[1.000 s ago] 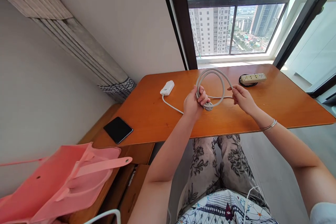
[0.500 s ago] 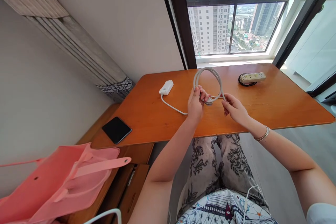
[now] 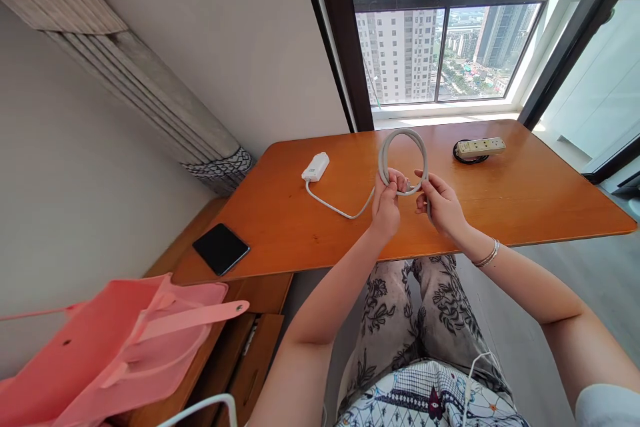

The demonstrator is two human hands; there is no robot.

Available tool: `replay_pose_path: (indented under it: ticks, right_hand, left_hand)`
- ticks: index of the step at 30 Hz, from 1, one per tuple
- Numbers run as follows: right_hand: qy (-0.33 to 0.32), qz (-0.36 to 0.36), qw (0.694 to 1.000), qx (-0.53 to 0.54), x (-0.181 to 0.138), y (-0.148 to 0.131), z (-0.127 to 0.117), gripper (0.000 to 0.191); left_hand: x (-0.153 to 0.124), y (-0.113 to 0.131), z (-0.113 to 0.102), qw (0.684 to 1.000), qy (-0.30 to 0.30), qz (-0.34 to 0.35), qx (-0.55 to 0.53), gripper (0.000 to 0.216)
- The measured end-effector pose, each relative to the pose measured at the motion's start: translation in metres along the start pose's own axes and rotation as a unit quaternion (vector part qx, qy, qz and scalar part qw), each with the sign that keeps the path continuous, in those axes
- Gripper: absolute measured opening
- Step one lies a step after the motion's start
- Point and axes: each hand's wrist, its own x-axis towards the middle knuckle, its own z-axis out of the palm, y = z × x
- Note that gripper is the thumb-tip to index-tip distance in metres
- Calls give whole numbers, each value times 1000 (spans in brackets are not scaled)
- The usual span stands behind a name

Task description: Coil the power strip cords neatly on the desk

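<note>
A white cable (image 3: 384, 153) is wound into a round coil, held upright above the near middle of the table. My left hand (image 3: 388, 203) is closed around the coil's lower left side. On the lower right, my right hand (image 3: 440, 203) pinches the same cable, and a short length hangs below its fingers. From my left hand the cable runs left across the tabletop to a white power adapter (image 3: 316, 167), which lies at the back left. The fingers partly hide the bottom of the coil.
The orange-brown wooden table (image 3: 540, 193) bears a power strip (image 3: 481, 147) with a black cord at the back right. A dark tablet (image 3: 221, 249) lies on its left end. An open pink bag (image 3: 130, 347) stands at the lower left, beside wooden drawers (image 3: 255, 360).
Both hands have come closer together, the left moving right. The loop is now a smaller, tighter coil, and more of the cable to the adapter shows on the table.
</note>
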Motion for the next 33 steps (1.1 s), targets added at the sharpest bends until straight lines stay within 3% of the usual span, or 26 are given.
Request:
replay_pose_path:
  ticks: [4,8,11,14,21,27,33]
  right_hand:
    - [24,-13,1000,4,8,3,1,49]
    - [25,-19,999,-1,12,1,-2,44]
    - [3,-12,999,-32,13,-5,-7,45]
    - [-33,8,998,-60,14,-11,-14,46]
    - [-80,74,992,-69,22,-17,-30,50]
    - [-145,128,977,-85,29,-22,-33,34]
    - [-143,200,968,-42,33,-24,-39,23]
  left_hand:
    - [-5,4,-6,979,-125,69,145,37]
    - [-3,10,-11,888,-274,167,331,24]
    - [0,11,-9,817,-346,207,412,22]
    - [2,10,-6,776,-379,209,459,22]
    - [4,11,-7,726,-435,201,493,23]
    - [3,11,-10,568,-499,279,592,28]
    - [1,11,-3,491,-502,299,647,27]
